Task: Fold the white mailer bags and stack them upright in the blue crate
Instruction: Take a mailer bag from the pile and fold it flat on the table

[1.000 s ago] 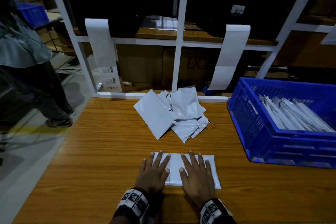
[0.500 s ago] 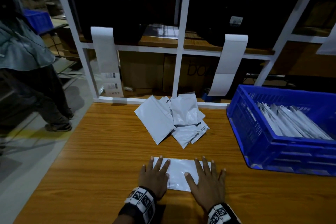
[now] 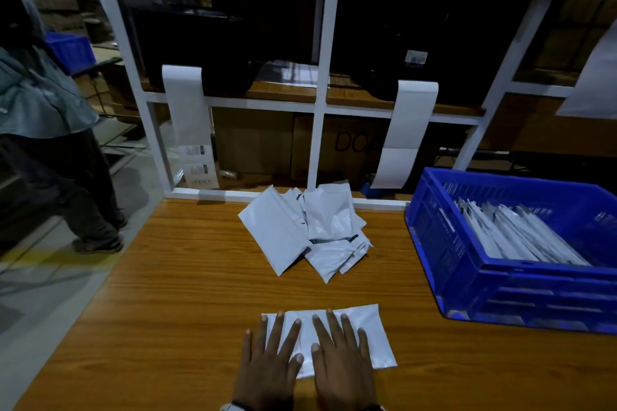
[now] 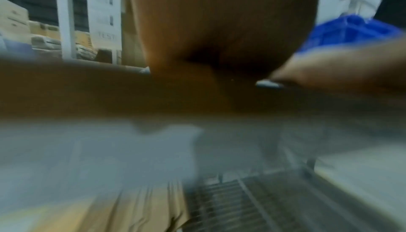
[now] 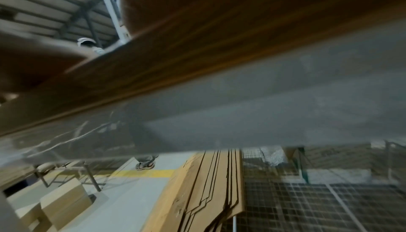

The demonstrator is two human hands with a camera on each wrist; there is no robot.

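Dim room; wooden table [image 3: 167, 310], white shelving frame [image 3: 320, 77].

Bare worktop [image 3: 187, 294] stretched left of the fingers [image 3: 283, 330]; ahead lay a loose bag pile [image 3: 300, 230], with a blue crate [image 3: 467, 277] walling off the right.

my right hand [image 3: 344, 364] now lies back toward the middle of the folded mailer bag [image 3: 370, 337], its thumb beside the thumb of my left hand [image 3: 268, 367]; half a second ago it sat out at the bag's right end with the fingers fanned wide. the right part of the bag is uncovered now. my left hand reaches further up over the bag's left part than half a second ago. the bag's right end has swung slightly away from me, so it lies a little askew on the table [image 3: 167, 327].
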